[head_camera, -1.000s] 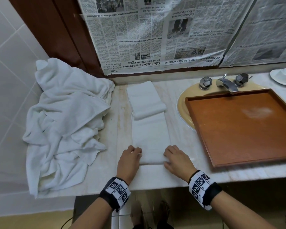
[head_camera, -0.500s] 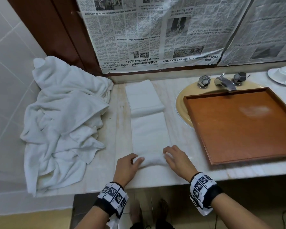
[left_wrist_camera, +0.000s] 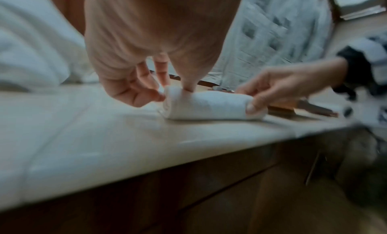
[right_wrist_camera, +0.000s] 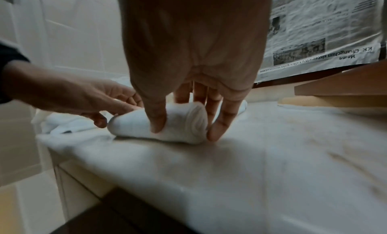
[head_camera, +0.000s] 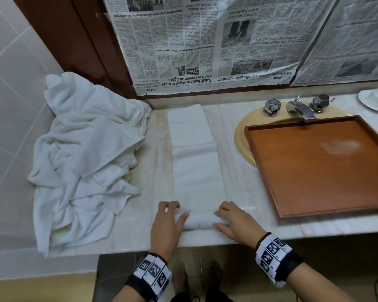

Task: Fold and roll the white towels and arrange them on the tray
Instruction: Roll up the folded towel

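A white towel (head_camera: 196, 171), folded into a long strip, lies on the marble counter and runs away from me. Its near end is wound into a small roll (head_camera: 200, 221) (left_wrist_camera: 209, 107) (right_wrist_camera: 134, 125). My left hand (head_camera: 177, 211) (left_wrist_camera: 173, 92) grips the roll's left end, thumb on top and fingers curled round the end. My right hand (head_camera: 218, 216) (right_wrist_camera: 186, 121) grips the right end between thumb and fingers. The brown wooden tray (head_camera: 321, 171) sits to the right over the sink with nothing on it.
A heap of loose white towels (head_camera: 85, 153) fills the counter's left end against the tiled wall. The yellow sink (head_camera: 240, 136) and faucet (head_camera: 301, 107) lie partly under the tray. A white cup and saucer (head_camera: 375, 99) stands at the far right. Newspaper (head_camera: 205, 40) covers the wall behind.
The strip's near end lay flat a second ago; both hands have turned it over into a small roll, which has thickened since half a second ago.
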Tool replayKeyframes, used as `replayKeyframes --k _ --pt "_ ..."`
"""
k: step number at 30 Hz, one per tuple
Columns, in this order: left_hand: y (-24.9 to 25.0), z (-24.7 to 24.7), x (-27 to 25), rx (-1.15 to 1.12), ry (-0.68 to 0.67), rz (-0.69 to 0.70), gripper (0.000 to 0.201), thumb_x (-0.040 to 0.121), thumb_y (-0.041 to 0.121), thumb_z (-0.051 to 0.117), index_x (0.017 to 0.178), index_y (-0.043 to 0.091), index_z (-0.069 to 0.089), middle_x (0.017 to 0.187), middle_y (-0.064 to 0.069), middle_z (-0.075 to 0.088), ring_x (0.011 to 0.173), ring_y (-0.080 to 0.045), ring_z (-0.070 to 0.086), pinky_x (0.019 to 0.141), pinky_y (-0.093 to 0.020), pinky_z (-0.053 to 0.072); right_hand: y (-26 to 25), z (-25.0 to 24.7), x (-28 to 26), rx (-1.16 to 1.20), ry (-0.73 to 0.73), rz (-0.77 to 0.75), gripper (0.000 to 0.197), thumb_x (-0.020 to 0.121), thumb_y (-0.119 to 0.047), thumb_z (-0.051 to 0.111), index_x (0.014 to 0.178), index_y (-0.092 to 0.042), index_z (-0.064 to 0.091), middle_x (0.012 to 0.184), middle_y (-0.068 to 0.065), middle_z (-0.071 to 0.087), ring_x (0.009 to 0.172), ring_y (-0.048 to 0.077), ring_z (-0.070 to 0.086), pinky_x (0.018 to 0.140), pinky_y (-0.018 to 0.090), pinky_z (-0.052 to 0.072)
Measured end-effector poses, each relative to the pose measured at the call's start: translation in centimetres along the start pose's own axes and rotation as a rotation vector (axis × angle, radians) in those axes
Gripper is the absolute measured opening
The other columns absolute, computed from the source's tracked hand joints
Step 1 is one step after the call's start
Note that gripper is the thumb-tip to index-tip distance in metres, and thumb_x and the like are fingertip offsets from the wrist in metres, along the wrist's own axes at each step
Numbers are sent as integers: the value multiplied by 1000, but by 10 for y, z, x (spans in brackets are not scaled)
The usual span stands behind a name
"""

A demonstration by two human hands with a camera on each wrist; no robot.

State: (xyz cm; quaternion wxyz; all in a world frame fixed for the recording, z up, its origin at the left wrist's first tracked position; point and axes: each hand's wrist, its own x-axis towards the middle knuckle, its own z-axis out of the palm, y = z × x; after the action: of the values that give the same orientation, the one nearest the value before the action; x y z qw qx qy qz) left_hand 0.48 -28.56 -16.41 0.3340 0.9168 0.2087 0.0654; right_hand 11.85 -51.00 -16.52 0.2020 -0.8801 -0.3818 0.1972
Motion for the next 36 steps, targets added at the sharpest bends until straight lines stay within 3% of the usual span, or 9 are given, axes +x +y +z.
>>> replayKeyframes --k 4,7,9,14,17,22,27,33,36 --pt "-6 6 -4 188 -114 236 47 82 72 53 114 37 60 112 17 52 100 -11 45 71 -28 49 -5 -20 12 136 -136 116 38 94 -42 61 120 -15 64 113 -4 46 105 12 46 94 26 40" --pt "-12 2 4 222 -184 214 48 80 68 56 116 36 64 112 16 59 102 -14 51 80 -32 47 -6 -34 17 246 -240 177 39 97 -39 55 93 -2 67 94 13 56 87 26 54 80 35 41" --pt "-11 -5 15 80 -316 96 46 79 63 67 116 36 67 112 17 60 104 -9 51 89 -30 44 -2 -33 16 217 -132 186 36 100 -31 49 80 -3 59 82 14 59 80 29 57 74 39 44" --pt "-2 -15 37 -150 -452 -84 34 81 52 75 107 29 73 102 13 68 97 -5 60 82 -18 44 -14 -15 8 -153 229 -93 30 95 -39 48 112 -21 64 107 -2 61 94 18 57 73 32 50" --pt "-1 -13 37 -166 -388 -130 29 82 53 74 102 31 74 95 19 69 92 2 61 75 -10 40 -13 1 9 -258 181 -174 37 83 -48 55 110 -25 65 104 -4 63 91 17 60 67 31 52" --pt "-3 -4 19 -30 -283 13 55 80 64 68 129 42 54 119 16 50 107 -6 46 84 -26 44 -1 -2 25 -6 116 -62 33 96 -34 58 123 -17 66 117 0 65 107 21 56 89 29 42" --pt "-2 -2 18 150 -283 48 72 79 83 38 128 34 57 129 15 42 114 -12 39 83 -27 43 -2 -18 43 294 97 113 31 96 -32 62 116 -10 70 114 5 70 108 20 62 90 17 38" --pt "-7 -2 35 -112 -245 -73 45 92 63 53 128 35 57 120 10 62 109 -14 57 96 -35 46 -9 -3 39 17 263 91 23 96 -16 57 118 -15 64 114 1 62 100 25 58 82 37 48" --pt "-3 -5 35 -198 -189 -132 30 91 57 60 114 38 59 94 7 68 86 -10 63 83 -30 51 -13 2 32 -202 317 -56 28 80 -8 64 105 -20 65 107 -3 62 92 24 60 68 34 47"
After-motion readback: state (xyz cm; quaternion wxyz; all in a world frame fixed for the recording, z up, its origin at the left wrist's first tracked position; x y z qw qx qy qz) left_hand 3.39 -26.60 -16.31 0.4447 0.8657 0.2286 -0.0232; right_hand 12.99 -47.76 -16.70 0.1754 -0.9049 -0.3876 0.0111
